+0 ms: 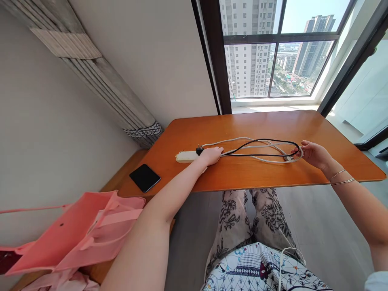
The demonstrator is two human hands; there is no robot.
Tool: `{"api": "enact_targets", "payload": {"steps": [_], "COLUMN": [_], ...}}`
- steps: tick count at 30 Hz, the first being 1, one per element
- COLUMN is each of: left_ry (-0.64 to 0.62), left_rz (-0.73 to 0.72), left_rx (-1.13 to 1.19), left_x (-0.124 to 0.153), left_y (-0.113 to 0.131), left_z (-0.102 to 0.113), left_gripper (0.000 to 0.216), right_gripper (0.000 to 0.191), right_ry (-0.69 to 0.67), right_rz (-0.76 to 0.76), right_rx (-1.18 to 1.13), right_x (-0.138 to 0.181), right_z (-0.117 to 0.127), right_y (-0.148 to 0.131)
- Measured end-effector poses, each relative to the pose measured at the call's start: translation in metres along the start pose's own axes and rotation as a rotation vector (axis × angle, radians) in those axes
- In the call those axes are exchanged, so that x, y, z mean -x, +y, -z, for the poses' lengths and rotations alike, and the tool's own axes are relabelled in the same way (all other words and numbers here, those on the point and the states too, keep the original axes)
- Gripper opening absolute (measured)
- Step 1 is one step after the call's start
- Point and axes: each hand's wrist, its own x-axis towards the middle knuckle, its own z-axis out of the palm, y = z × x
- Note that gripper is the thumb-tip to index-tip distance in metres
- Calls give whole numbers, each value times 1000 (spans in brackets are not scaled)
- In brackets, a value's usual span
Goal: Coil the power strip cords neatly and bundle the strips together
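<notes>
A white power strip [185,157] lies on the wooden table, with a black plug [199,151] at its right end. My left hand [213,155] is closed over the cables just right of that plug, hiding part of the strip's end. From there a black cable [257,155] and a white cable [230,140] stretch rightward in long loops. At the far end of these loops, my right hand [315,155] pinches the bends of both cables between thumb and fingers. A pale plug [288,158] lies within the loops, close to my right fingertips.
A black-screened phone [144,178] rests on the left of the brown table [242,178]. Beside the table's left edge stands a pink bag [100,230]. Beyond the far edge are a window [275,38] and, to the left, a gathered grey curtain [112,93].
</notes>
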Motion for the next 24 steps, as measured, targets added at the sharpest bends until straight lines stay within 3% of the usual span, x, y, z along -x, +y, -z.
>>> {"api": "enact_targets", "payload": {"steps": [2, 4, 8, 11, 16, 19, 22, 24], "left_ry": [-12, -21, -25, -1, 44, 52, -14, -80], "left_rz": [-1, -15, -39, -36, 29, 85, 175, 223], "left_rx": [0, -7, -7, 13, 26, 29, 28, 37], "left_x": [0, 0, 1, 2, -4, -13, -24, -31], "left_y": [-1, -2, -3, -5, -10, -14, -16, -17], "left_z": [2, 5, 7, 6, 4, 7, 9, 9], "left_gripper": [39, 39, 38, 39, 56, 66, 81, 89], "right_gripper": [32, 42, 64, 67, 55, 35, 25, 23], "right_ry": [-73, -117, -76, -65, -51, 5, 95, 114], "right_rz": [-35, -37, 45, 103, 172, 210, 296, 279], "right_rx": [3, 148, 407, 452, 503, 721, 973, 977], "right_x": [3, 3, -3, -8, -20, -27, -32, -37], "right_z": [-3, -7, -11, -6, -1, -10, -24, -32], "right_y": [-4, -8, -12, -11, -2, 0, 0, 2]}}
